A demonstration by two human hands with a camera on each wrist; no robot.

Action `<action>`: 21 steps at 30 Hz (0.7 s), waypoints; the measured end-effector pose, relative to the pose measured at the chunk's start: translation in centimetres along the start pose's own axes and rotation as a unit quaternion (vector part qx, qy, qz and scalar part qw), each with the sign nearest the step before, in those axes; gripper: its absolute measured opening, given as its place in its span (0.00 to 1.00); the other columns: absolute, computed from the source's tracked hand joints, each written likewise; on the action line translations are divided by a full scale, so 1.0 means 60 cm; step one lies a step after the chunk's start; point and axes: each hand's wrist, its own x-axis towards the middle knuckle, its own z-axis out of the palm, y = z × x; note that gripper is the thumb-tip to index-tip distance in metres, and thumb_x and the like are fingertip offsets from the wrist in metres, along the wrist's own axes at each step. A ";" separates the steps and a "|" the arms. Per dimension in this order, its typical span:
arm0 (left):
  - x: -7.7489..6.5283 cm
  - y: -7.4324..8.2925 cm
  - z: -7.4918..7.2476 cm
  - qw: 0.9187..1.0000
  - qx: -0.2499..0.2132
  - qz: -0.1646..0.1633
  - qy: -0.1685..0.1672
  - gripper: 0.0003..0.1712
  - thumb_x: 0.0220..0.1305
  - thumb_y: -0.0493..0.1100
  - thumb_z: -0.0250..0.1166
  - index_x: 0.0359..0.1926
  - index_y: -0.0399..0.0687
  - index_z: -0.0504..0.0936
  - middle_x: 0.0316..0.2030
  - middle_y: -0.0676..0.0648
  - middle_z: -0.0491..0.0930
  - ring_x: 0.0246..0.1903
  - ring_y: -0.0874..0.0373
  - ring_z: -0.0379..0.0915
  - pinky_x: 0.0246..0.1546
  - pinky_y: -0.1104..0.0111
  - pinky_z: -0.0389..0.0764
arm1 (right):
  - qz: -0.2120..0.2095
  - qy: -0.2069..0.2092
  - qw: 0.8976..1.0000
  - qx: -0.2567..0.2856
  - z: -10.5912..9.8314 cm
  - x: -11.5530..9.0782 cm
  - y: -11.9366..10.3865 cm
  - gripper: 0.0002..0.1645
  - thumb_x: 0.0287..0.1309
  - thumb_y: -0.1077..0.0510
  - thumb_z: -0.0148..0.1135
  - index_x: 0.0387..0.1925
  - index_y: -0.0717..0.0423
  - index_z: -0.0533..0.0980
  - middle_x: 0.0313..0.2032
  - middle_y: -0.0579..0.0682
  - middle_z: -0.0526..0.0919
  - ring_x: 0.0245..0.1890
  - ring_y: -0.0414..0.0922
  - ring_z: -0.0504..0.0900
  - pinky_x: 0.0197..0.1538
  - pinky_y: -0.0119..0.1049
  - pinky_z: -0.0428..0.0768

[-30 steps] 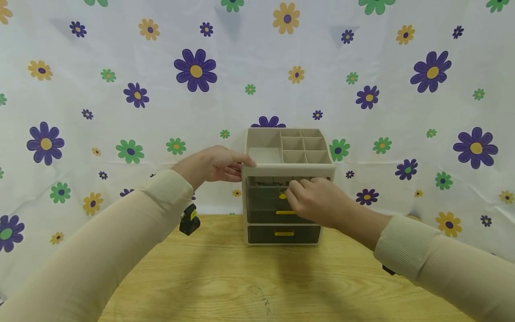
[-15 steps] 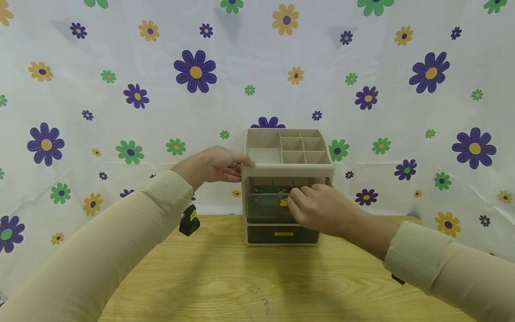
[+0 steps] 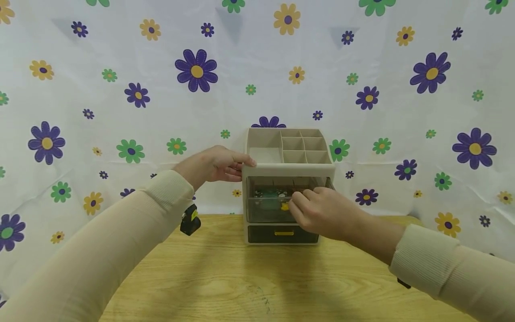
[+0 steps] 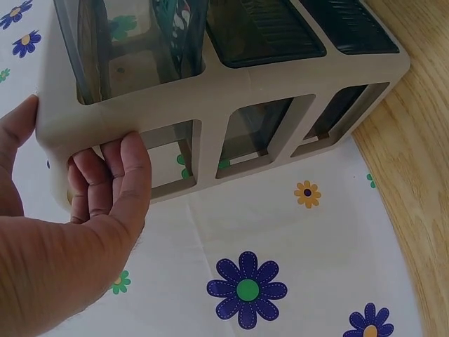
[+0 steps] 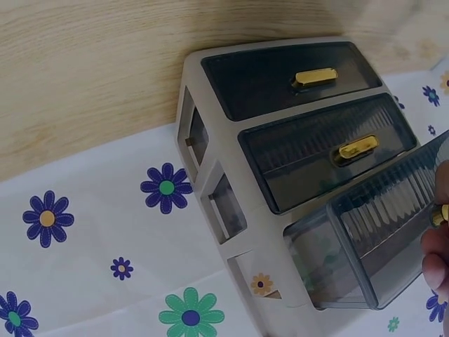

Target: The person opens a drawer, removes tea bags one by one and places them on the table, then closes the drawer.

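A beige desktop organizer (image 3: 288, 170) with smoky clear drawers stands on the wooden table. My left hand (image 3: 219, 163) holds its upper left side. In the left wrist view, the fingers (image 4: 130, 165) hook into the side opening while the thumb lies near the top edge. The top drawer (image 5: 379, 217) is pulled partway out. My right hand (image 3: 322, 208) pinches its yellow handle (image 5: 440, 215), mostly hidden by the fingers in the head view. A teal patterned item (image 3: 268, 198) shows inside that drawer.
Below are the closed middle drawer (image 5: 309, 165) and bottom drawer (image 3: 261, 234), each with a yellow handle. Open compartments (image 3: 293, 143) top the organizer. A white flowered cloth (image 3: 141, 120) hangs behind it, and the wooden table (image 3: 217, 273) extends in front.
My right hand has moved toward me and slightly down, drawing the top drawer out; more of its contents shows. My left hand stays on the organizer's side.
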 end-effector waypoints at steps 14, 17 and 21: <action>0.003 -0.001 0.004 1.000 0.001 0.003 -0.001 0.36 0.60 0.43 0.72 0.65 0.37 0.67 0.61 0.36 0.73 0.57 0.45 0.76 0.61 0.58 0.80 | -0.023 0.024 0.999 0.004 -0.018 -0.005 -0.010 0.10 0.53 0.62 0.74 0.37 0.60 0.81 0.32 0.51 0.83 0.33 0.44 0.87 0.29 0.28 0.84; 0.003 -0.002 0.003 1.000 0.000 0.002 0.001 0.37 0.60 0.43 0.72 0.66 0.37 0.67 0.61 0.37 0.73 0.58 0.44 0.75 0.61 0.57 0.79 | -0.028 0.026 0.999 0.004 -0.021 -0.007 -0.013 0.11 0.53 0.62 0.74 0.37 0.59 0.80 0.33 0.51 0.84 0.35 0.45 0.88 0.32 0.30 0.86; 0.002 -0.001 0.001 1.000 -0.002 0.004 0.001 0.37 0.60 0.42 0.72 0.66 0.37 0.67 0.61 0.36 0.72 0.59 0.44 0.74 0.63 0.57 0.78 | -0.033 0.030 0.999 0.006 -0.028 -0.008 -0.016 0.12 0.53 0.61 0.75 0.37 0.58 0.80 0.33 0.51 0.84 0.36 0.44 0.88 0.34 0.32 0.87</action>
